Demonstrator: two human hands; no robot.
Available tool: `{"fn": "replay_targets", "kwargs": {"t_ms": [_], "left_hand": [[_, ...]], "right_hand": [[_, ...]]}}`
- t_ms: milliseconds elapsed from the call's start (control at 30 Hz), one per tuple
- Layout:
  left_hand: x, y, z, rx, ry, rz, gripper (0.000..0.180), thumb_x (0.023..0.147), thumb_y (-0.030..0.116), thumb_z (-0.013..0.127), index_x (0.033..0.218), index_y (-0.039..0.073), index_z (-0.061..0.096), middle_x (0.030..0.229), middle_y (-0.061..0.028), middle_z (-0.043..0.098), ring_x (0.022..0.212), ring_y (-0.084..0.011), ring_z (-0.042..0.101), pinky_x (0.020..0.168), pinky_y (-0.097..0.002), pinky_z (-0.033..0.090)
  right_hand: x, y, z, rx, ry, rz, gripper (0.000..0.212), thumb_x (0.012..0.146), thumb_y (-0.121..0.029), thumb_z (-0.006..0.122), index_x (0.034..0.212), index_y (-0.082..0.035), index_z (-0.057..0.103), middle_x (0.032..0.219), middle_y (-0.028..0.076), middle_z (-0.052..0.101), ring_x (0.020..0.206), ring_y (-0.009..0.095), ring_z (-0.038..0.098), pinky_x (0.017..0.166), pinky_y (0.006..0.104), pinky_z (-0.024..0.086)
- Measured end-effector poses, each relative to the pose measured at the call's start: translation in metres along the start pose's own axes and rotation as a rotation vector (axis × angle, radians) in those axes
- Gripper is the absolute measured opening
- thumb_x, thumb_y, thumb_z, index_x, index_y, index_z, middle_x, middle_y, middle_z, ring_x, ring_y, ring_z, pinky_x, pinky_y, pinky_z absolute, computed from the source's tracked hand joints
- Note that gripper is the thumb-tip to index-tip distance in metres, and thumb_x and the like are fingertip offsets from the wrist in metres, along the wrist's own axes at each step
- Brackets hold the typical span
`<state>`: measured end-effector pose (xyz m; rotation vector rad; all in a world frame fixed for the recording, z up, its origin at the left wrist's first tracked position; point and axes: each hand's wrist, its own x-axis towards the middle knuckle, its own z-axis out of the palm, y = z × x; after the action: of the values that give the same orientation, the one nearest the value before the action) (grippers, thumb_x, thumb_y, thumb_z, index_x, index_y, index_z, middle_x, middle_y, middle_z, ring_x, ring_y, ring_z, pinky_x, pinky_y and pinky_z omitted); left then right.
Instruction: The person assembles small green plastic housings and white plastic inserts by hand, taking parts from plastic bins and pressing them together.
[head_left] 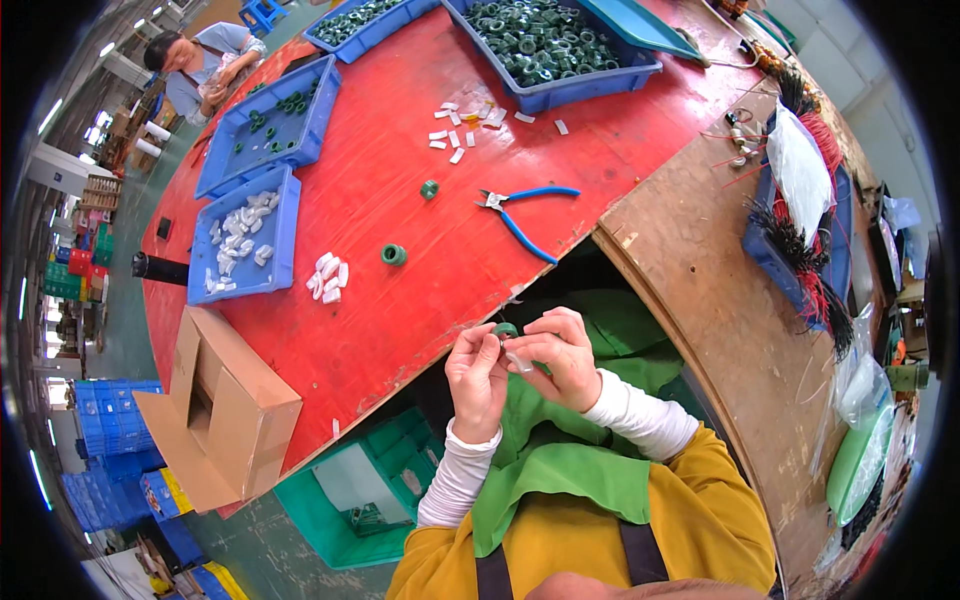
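Note:
Close above my lap, my left hand (476,384) pinches a small dark green ring (505,331) between thumb and fingers. My right hand (558,358) meets it from the other side, its fingertips touching the ring. A small whitish translucent piece (520,362) shows under the right fingers. On the red tabletop (400,330) beyond lie two loose green rings, one nearer (394,255) and one farther (429,190). Cutting pliers with blue handles (522,216) rest spread apart to their right. A small heap of white pieces (328,278) sits at the left.
Blue trays hold many green rings (540,45), a few rings (268,125) and white pieces (240,240). An open cardboard box (225,410) stands at the left edge, above a green crate (345,500). Wires (815,200) fill a blue bin on the right wooden table. Another person (205,65) sits far left.

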<state>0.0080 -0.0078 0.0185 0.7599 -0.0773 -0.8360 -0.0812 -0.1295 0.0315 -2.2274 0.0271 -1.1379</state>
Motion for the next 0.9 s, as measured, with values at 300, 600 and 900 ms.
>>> {"fn": "replay_targets", "kwargs": {"t_ms": [300,600,900], "left_hand": [[-0.002,0.003,0.006,0.207,-0.026,0.085,0.016,0.093,0.007,0.058,0.107,-0.001,0.057,0.097,-0.0086,0.064,0.086,-0.0168,0.064,0.078,-0.0341,0.057],[-0.003,0.019,0.006,0.482,-0.171,0.133,0.020,0.093,0.012,0.059,0.104,-0.004,0.060,0.095,-0.0085,0.060,0.082,-0.0194,0.065,0.074,-0.0334,0.058],[-0.005,0.014,-0.004,0.343,-0.303,0.090,0.013,0.090,0.004,0.061,0.101,-0.002,0.062,0.099,-0.0088,0.055,0.086,-0.0181,0.062,0.073,-0.0351,0.059]], "right_hand": [[0.030,0.011,-0.015,-0.070,0.046,-0.027,0.020,0.071,-0.014,0.074,0.087,-0.012,0.062,0.083,-0.003,0.065,0.084,0.020,0.059,0.080,0.0386,0.043],[0.041,0.021,-0.020,-0.032,-0.091,-0.020,0.019,0.070,-0.014,0.074,0.084,-0.010,0.061,0.080,0.002,0.060,0.084,0.022,0.058,0.081,0.0372,0.042],[0.020,0.028,-0.016,0.817,-0.411,0.802,0.017,0.085,-0.014,0.070,0.090,-0.003,0.057,0.082,0.001,0.059,0.079,0.009,0.056,0.071,0.0258,0.047]]}}
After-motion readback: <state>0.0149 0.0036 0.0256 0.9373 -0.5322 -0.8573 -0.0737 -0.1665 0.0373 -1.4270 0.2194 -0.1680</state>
